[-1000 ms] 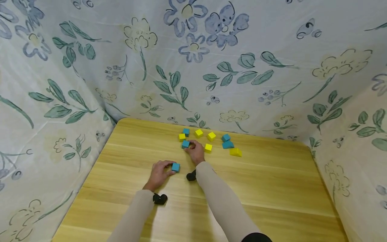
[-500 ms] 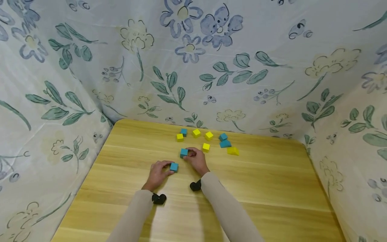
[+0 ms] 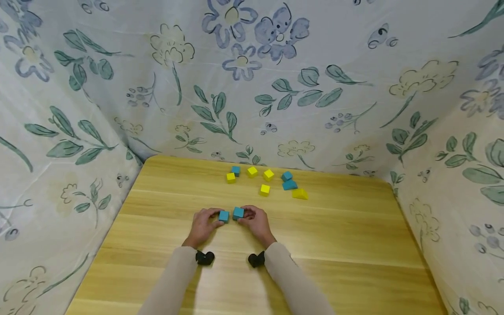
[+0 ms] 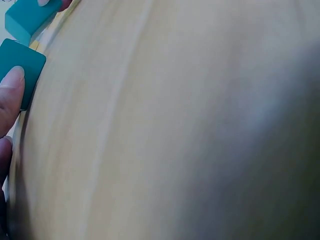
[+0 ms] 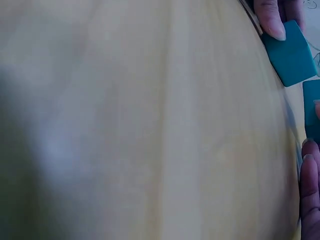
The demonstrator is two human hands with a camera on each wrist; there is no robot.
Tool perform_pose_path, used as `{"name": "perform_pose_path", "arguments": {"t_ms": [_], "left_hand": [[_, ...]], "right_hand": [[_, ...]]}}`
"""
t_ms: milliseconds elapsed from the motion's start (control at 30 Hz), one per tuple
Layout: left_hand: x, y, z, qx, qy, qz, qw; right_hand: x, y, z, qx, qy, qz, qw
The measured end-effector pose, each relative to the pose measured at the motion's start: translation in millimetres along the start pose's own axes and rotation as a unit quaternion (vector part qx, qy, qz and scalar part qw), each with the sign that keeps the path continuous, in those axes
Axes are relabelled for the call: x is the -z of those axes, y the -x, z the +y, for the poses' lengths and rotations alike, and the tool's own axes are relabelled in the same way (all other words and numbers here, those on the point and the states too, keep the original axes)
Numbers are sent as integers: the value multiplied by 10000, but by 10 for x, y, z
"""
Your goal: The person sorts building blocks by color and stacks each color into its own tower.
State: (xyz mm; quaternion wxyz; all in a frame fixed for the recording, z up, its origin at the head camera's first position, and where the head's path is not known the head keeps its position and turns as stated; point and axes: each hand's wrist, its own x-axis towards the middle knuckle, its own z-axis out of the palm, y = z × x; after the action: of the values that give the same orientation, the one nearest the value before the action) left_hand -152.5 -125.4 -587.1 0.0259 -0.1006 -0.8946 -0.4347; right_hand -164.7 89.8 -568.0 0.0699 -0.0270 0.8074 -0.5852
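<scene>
In the head view my left hand (image 3: 202,226) pinches a blue cube (image 3: 223,216) between thumb and fingers near the middle of the table. Facing it, my right hand (image 3: 257,223) pinches a second blue cube (image 3: 238,213) by its right side. A narrow gap separates the two cubes in the head view. The left wrist view shows the left thumb (image 4: 12,87) on its cube (image 4: 31,65), with the other cube (image 4: 30,19) beyond it. In the right wrist view the right hand's cube (image 5: 311,120) is partly cut off by the frame edge.
Farther back on the wooden table (image 3: 354,227) lie several yellow cubes (image 3: 264,190), a blue cube (image 3: 236,170), another blue block (image 3: 287,176), a blue wedge-like block (image 3: 289,185) and a yellow triangular block (image 3: 300,194). Floral cloth (image 3: 244,109) encloses the table's back and sides.
My right hand has drawn its blue cube from the back group toward me, up beside the left hand's cube. The left hand keeps its grip in nearly the same place.
</scene>
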Motion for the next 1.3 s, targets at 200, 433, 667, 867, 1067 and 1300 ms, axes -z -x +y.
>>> {"name": "perform_pose_path", "arguments": {"t_ms": [200,433,667,867,1067,1300], "left_hand": [[1,-1,-10,13,50,-40,10000],[7,0,2,-140,7,11,9999],[15,-3,2,-206,-7,47,9998],[25,7,1,-77,-7,-45,10000],[36,16,13,-6,11,-81,10000],[36,15,30,-94,-11,-69,9999]], "right_hand": [[-36,54,49,246,128,-32,9996],[-80,59,84,527,345,24,9980],[-111,59,60,514,526,53,9973],[-141,74,64,465,485,-11,9977],[-144,98,79,777,383,47,9962],[-149,108,80,689,419,135,9967]]}}
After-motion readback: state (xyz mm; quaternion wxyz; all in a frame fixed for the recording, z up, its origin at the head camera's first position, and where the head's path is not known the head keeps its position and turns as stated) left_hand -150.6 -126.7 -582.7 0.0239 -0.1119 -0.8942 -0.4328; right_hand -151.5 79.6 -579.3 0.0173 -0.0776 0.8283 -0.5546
